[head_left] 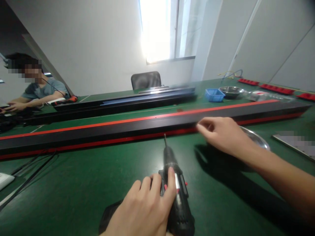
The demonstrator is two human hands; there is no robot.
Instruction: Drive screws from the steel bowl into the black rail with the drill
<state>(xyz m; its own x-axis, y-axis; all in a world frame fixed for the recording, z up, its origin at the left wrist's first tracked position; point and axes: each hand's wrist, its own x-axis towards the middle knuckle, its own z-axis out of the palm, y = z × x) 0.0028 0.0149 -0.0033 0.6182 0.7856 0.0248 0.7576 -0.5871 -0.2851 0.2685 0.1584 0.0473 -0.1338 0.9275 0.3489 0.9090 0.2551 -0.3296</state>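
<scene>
My left hand (pixel 145 203) is wrapped round a black cordless drill (pixel 180 209) lying low over the green table, its thin bit (pixel 165 140) pointing away from me. The tip of the bit is close to the red lower edge of a long black bar (pixel 137 127) with red strips along both sides. My right hand (pixel 221 132) is raised by the near edge of that bar, thumb and fingers pinched together. Whatever the fingertips hold, if anything, is too small to see. Behind my right wrist, a round metal bowl (pixel 257 139) is partly hidden.
Farther back lie more long dark bars (pixel 123 104), a blue plastic basket (pixel 215 95) and another metal bowl (pixel 231 91). Red strips (pixel 278 88) line the back right. A person (pixel 46 88) sits at the far left. Black cables (pixel 34 167) cross the near left.
</scene>
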